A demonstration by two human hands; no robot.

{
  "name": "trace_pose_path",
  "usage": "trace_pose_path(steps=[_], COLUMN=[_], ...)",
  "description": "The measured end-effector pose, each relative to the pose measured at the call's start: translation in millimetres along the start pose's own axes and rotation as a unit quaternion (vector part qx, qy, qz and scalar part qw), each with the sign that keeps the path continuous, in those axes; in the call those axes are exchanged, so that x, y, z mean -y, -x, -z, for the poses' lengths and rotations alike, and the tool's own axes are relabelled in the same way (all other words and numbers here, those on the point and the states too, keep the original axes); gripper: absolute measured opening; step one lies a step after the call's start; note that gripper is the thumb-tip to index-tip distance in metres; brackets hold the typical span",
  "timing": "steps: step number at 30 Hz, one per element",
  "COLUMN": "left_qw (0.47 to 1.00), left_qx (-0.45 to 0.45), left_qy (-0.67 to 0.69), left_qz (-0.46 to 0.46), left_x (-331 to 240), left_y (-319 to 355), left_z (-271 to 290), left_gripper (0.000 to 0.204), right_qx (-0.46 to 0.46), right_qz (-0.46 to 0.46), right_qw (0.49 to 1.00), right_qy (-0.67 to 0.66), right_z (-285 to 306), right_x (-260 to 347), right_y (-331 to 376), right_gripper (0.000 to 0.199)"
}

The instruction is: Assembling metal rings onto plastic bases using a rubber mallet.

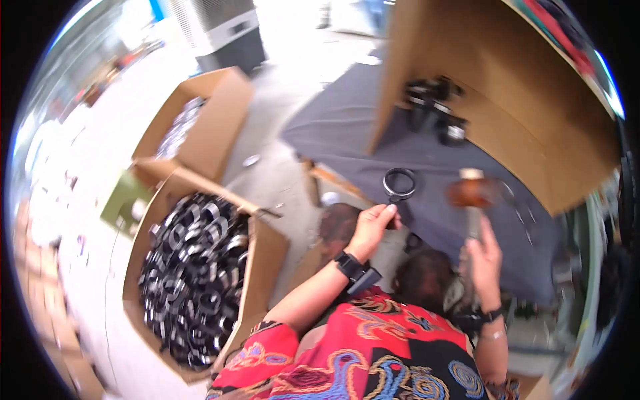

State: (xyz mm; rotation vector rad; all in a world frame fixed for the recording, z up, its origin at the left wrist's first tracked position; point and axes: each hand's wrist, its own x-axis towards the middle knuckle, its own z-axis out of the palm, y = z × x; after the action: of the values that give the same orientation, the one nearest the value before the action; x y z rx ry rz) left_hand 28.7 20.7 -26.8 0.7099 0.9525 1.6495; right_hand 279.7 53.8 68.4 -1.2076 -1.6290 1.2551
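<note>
My left hand (373, 230) is closed in a pinch at the lower end of a black ring (400, 183) with a small tab, above the dark grey cloth. The tab meets my fingertips. In my right hand (485, 263) is a mallet (472, 227), its fingers wrapped round the handle. The brown mallet head is raised to the right of the ring and smeared by motion. Below the hands sits a dark, rounded, brownish shape (423, 273) that I cannot make out.
Left of me, an open cardboard box (270, 267) holds a heap of black and silver rings. Another carton (223, 113) behind it contains silvery pieces. At the far right, a large carton (513, 100) lies open on the grey cloth (333, 120), with several black parts (433, 100) at its mouth.
</note>
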Motion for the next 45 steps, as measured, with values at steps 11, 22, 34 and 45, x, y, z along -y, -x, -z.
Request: trace_pose_path(steps=[11,22,34,45], left_qw=[0.767,0.946,0.714,0.54], left_qx=[-0.566,-0.232,0.094,0.097], left_qy=[0.141,-0.159,-0.547,-0.83], left_qz=[-0.269,-0.162,-0.427,-0.103], left_x=[-146.1,-106.9,-87.8,-60.3], left_y=[124.7,6.9,-189.9,-294.5], left_z=[245.0,92.6,-132.6,-181.0], left_gripper=[0.029,0.02,0.028,0.026], right_qx=[-0.228,-0.29,-0.234,-0.23], right_qz=[0.0,0.052,0.073,0.087], right_qw=[0.97,0.955,0.952,0.955], right_qy=[-0.084,-0.025,-0.183,-0.166], right_z=[72.5,114.6,77.5,71.1], right_x=[-44.2,-84.7,-42.4,-47.8], right_y=[-44.8,-56.0,-45.1,-44.8], right_gripper=[0.046,0.033,0.057,0.059])
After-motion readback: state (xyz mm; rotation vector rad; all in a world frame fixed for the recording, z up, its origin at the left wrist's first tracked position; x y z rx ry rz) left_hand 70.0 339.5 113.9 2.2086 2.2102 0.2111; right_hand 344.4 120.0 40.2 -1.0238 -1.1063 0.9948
